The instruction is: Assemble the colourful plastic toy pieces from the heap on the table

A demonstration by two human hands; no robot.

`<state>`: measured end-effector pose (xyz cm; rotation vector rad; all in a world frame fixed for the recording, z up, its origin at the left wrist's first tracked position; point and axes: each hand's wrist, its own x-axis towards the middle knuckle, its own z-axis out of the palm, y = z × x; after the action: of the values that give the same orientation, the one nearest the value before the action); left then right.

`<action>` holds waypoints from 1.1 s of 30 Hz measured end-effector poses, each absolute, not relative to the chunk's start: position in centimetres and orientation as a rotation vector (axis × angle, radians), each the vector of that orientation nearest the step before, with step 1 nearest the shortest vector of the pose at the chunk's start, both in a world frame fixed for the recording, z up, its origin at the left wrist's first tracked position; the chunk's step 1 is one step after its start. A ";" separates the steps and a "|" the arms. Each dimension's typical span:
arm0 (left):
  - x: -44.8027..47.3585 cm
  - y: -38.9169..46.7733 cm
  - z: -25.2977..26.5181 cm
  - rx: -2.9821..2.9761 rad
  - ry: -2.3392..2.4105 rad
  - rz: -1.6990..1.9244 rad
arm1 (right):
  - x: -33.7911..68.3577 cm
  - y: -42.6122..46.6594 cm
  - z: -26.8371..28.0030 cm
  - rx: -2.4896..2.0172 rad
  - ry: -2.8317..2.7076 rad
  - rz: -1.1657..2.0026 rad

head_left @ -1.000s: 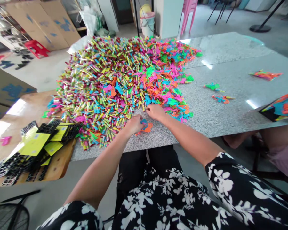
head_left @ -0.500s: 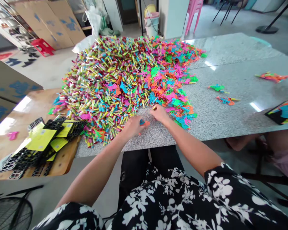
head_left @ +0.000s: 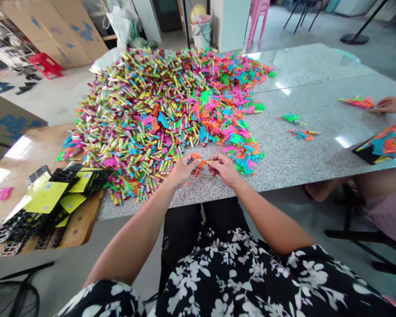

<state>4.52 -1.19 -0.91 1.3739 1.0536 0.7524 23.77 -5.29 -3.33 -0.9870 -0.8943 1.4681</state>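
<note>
Above the front edge of the granite table, my left hand point(head_left: 180, 171) grips an orange plastic toy gun point(head_left: 199, 168) between thumb and fingers. From the other side my right hand point(head_left: 225, 171) pinches a small tube with a yellow end point(head_left: 208, 163), which meets the gun's right side. How far the tube sits in the gun cannot be made out. Behind my hands rises a large heap of small striped tubes point(head_left: 125, 114). Bright toy guns point(head_left: 222, 123) in pink, orange, green and blue form its right part.
On a wooden table at left lie black plastic grids with yellow cards point(head_left: 49, 197). Farther right on the granite table point(head_left: 277, 163) are two toy guns with tubes point(head_left: 303, 134). A co-worker's hand point(head_left: 391, 105) touches another bunch beside a full container point(head_left: 386, 143).
My hands have come together, and the right one has brought its tube from the heap's edge to the orange gun. A co-worker's hand has appeared at right. The view has shifted slightly.
</note>
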 end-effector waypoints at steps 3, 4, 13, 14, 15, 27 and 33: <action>4.5 -1.4 -0.4 1.365 1.023 0.750 | 24.3 -5.3 -3.1 -1.005 -0.955 1.454; 4.5 -1.5 -0.1 1.396 1.014 0.735 | 24.4 -5.4 -3.0 -1.013 -0.969 1.455; 5.1 -2.2 2.4 1.891 1.117 0.552 | 25.7 -5.4 -2.3 -1.023 -1.183 1.468; 5.4 -2.3 2.5 1.905 1.105 0.517 | 25.8 -5.5 -2.2 -1.024 -1.209 1.452; 5.6 -2.3 2.6 1.906 1.096 0.479 | 25.9 -5.6 -2.2 -1.026 -1.231 1.433; 1.8 0.4 -0.2 1.924 1.940 0.133 | 30.5 -0.4 -2.9 -1.216 -0.675 0.918; 2.2 -1.0 -0.2 2.054 2.121 0.009 | 22.0 3.8 -3.8 -1.675 -1.623 0.784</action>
<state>2.20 -1.04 -0.18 2.0541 2.1211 0.0095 21.98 3.77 -3.81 -1.6754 -1.6234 0.7842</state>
